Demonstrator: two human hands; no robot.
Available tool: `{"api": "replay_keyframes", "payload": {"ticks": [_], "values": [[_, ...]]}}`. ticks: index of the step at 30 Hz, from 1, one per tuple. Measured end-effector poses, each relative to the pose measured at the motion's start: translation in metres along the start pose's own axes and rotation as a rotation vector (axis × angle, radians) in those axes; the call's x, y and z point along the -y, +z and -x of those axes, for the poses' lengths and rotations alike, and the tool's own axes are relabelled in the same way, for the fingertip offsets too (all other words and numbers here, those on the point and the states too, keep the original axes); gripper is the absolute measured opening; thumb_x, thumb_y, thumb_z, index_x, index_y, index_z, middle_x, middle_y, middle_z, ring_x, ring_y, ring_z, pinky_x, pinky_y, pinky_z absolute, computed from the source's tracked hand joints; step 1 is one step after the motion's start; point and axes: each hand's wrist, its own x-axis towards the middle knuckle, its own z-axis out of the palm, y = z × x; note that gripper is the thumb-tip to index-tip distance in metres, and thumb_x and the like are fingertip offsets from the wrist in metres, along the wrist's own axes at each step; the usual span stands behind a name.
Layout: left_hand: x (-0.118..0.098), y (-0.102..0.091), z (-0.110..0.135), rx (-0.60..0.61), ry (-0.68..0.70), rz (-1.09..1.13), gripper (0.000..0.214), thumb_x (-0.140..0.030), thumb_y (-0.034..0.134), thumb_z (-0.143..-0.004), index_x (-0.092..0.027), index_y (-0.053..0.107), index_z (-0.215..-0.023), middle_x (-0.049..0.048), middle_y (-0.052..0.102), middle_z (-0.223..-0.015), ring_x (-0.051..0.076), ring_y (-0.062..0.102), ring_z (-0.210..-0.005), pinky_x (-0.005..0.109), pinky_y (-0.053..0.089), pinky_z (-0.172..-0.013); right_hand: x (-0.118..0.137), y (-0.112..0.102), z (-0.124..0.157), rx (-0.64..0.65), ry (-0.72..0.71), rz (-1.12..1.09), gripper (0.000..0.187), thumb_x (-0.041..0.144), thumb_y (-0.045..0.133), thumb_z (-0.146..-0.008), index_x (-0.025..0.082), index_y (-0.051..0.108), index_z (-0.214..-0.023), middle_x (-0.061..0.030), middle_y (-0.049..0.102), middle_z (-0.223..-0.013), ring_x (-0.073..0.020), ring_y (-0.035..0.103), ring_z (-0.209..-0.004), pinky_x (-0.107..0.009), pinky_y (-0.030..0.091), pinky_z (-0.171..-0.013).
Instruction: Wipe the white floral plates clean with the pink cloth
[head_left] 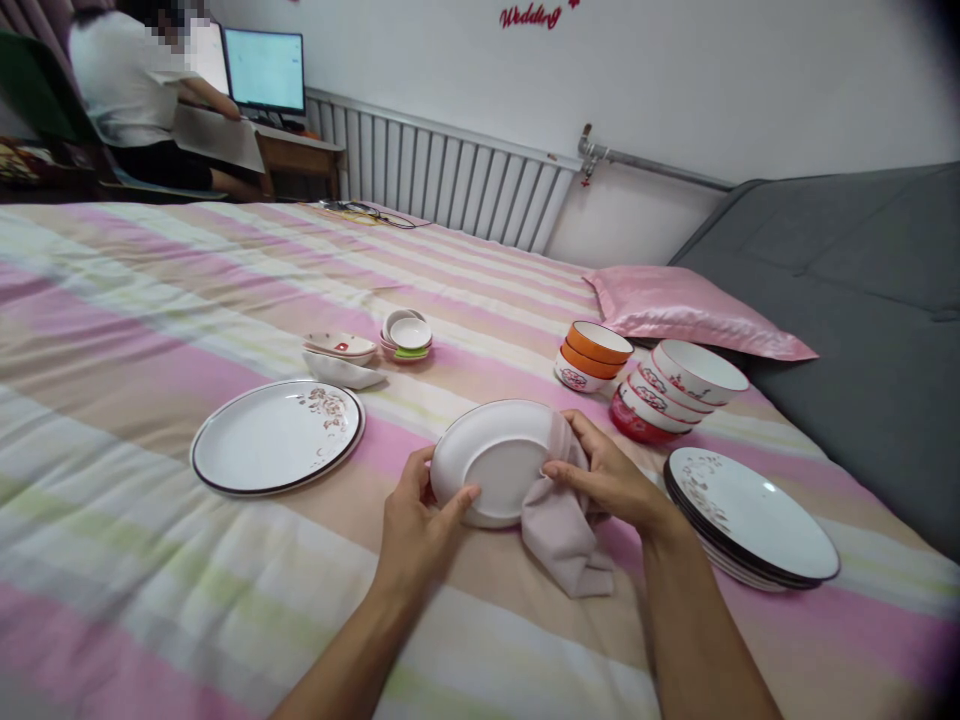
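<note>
Plate (pixel 504 455) held over the bed (pixel 225 610), well in from its far edge. My left hand (pixel 420 522) pinches the rim; my right hand (pixel 609 482) clasps cloth (pixel 562 545) against the opposite side. Judged stiff, slippery, breakable: best gripped by opposing rims.

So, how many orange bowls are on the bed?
2. The upper orange bowl sits near the pink pillow; the lower orange bowl is directly beneath it, stacked on a white bowl with red markings. I see no others.
</note>
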Motion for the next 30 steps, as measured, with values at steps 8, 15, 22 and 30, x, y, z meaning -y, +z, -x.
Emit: {"api": "replay_keyframes", "payload": {"ticks": [8,15,22,30], "values": [[0.000,-0.001,0.000,-0.008,-0.008,-0.033,0.043,-0.038,0.066,-0.073,-0.022,0.049,-0.110,0.0014,0.065,-0.090,0.018,0.060,-0.080,0.028,0.047,-0.069,-0.001,0.000,0.002,0.039,-0.010,-0.067,0.061,0.035,0.063,-0.077,0.026,0.031,-0.129,-0.0067,0.055,-0.116,-0.0189,0.058,-0.095,-0.029,0.050,-0.075],[-0.003,-0.001,0.000,-0.001,-0.013,0.021,0.043,-0.037,0.066,-0.073,-0.020,0.049,-0.110,0.0030,0.066,-0.093,0.019,0.061,-0.083,0.029,0.047,-0.071,-0.005,0.001,-0.001,-0.002,-0.136,0.038,0.061,0.029,0.064,-0.076,0.029,0.032,-0.128,-0.0067,0.048,-0.126,-0.0200,0.049,-0.112,-0.034,0.041,-0.093],[-0.002,-0.001,0.000,-0.006,-0.013,0.007,0.044,-0.037,0.067,-0.072,-0.021,0.050,-0.109,0.0019,0.066,-0.091,0.018,0.061,-0.081,0.028,0.047,-0.069,-0.012,-0.001,-0.003,0.016,-0.079,-0.040,0.057,0.031,0.064,-0.076,0.027,0.029,-0.121,-0.0044,0.055,-0.106,-0.0172,0.056,-0.090,-0.029,0.047,-0.075],[-0.001,0.000,-0.001,0.004,0.001,0.009,0.044,-0.036,0.066,-0.073,-0.021,0.049,-0.110,0.0020,0.065,-0.092,0.018,0.061,-0.082,0.028,0.047,-0.070,-0.005,-0.005,0.000,0.040,0.013,0.021,0.039,0.037,0.065,-0.075,0.021,0.047,-0.106,-0.0019,0.056,-0.094,-0.0168,0.055,-0.085,-0.025,0.047,-0.069]]}}
